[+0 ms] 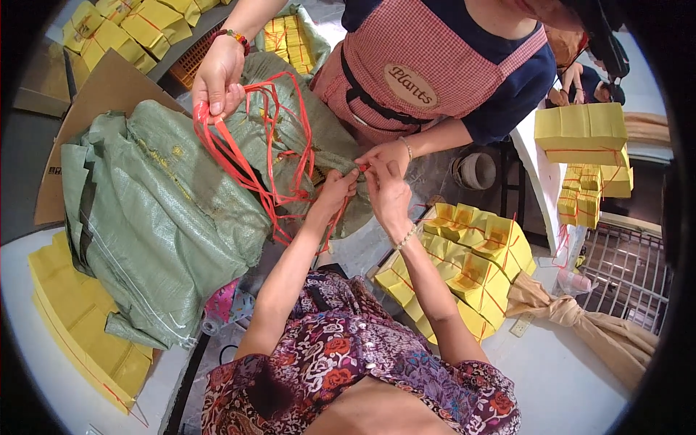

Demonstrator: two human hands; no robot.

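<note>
Red plastic twine (230,154) stretches in loose loops from a co-worker's raised hand (219,81) down to a green woven sack (360,210) between us. My left hand (338,193) is closed around red strands at the sack's gathered part, with ends trailing below it. Close beside it, my right hand (389,197) has bent fingers pinching at a small red bit of the twine. The co-worker's other hand (388,154) touches the same spot from the far side. Our fingers partly hide the place where twine and sack meet.
Folded green sacks (170,210) lie at left, beside a cardboard sheet (109,90) and yellow paper bundles (80,312). More tied yellow bundles (464,264) stand at right, near a white bucket (476,171). Stacked yellow blocks (580,134) rest on a white table.
</note>
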